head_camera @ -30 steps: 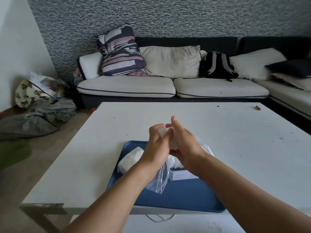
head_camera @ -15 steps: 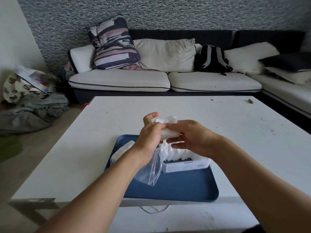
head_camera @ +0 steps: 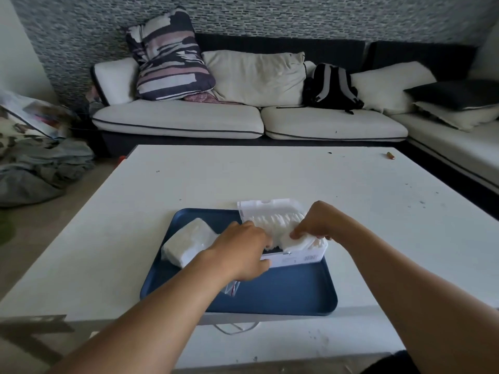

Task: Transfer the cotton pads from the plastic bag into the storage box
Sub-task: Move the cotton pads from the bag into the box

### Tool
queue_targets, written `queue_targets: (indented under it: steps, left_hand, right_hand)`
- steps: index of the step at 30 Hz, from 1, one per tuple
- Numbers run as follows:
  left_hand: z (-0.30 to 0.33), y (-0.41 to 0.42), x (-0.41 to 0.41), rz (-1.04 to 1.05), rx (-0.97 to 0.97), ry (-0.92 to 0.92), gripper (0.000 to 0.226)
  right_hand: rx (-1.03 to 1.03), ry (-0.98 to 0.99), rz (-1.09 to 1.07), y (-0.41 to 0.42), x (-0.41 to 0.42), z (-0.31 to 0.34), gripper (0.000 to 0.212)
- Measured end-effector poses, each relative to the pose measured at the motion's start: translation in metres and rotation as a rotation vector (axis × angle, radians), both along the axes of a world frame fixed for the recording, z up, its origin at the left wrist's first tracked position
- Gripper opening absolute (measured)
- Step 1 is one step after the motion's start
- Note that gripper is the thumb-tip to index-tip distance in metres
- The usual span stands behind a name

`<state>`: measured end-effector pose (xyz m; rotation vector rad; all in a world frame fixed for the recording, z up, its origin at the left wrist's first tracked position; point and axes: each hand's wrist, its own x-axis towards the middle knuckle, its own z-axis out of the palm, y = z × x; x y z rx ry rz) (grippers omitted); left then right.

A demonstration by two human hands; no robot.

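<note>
Cotton pads (head_camera: 275, 225) stand in a packed row inside the white storage box (head_camera: 299, 259), which sits with its lid up at the far right of a blue tray (head_camera: 283, 295) on the white bench (head_camera: 189, 184). The right hand (head_camera: 317, 222) reaches into the box, its fingers (head_camera: 295, 234) pinching a small stack of pads at the near end. The left hand (head_camera: 240, 252) rests over the box's left end, fingers curled on the clear plastic bag (head_camera: 232, 287). Another wrapped pack of pads (head_camera: 186, 242) lies on the tray's left side.
</note>
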<state>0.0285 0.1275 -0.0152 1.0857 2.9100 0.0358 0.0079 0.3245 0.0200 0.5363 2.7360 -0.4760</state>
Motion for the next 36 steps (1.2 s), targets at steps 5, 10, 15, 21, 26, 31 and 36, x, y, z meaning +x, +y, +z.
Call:
queue_targets:
  steps: [5, 10, 15, 21, 26, 31, 36]
  left_hand:
    - [-0.007, -0.001, -0.002, 0.019, -0.018, -0.051, 0.015]
    - [-0.011, -0.002, -0.005, 0.048, 0.073, -0.023, 0.021]
    - [-0.013, -0.001, -0.003, 0.046, 0.089, -0.008, 0.021]
    - [-0.011, -0.002, -0.005, 0.000, 0.065, -0.027, 0.022]
    - [-0.013, -0.002, -0.004, 0.072, 0.069, -0.037, 0.028]
    - [0.009, -0.011, 0.001, 0.096, 0.343, -0.125, 0.023]
    - [0.043, -0.085, -0.031, 0.541, 0.880, 0.006, 0.012]
  right_hand:
    - [0.109, 0.004, 0.065, -0.007, -0.004, -0.016, 0.033]
    - [0.256, 0.073, 0.078, -0.012, 0.001, -0.023, 0.026]
    - [0.311, 0.082, 0.115, -0.008, 0.001, -0.029, 0.038]
    - [-0.215, 0.188, 0.278, -0.006, 0.008, 0.010, 0.027]
    - [-0.052, -0.359, 0.299, -0.027, 0.021, 0.000, 0.026]
    - [-0.101, -0.183, 0.425, -0.035, 0.022, 0.014, 0.019]
    - [-0.339, 0.087, 0.668, -0.076, 0.038, 0.023, 0.018]
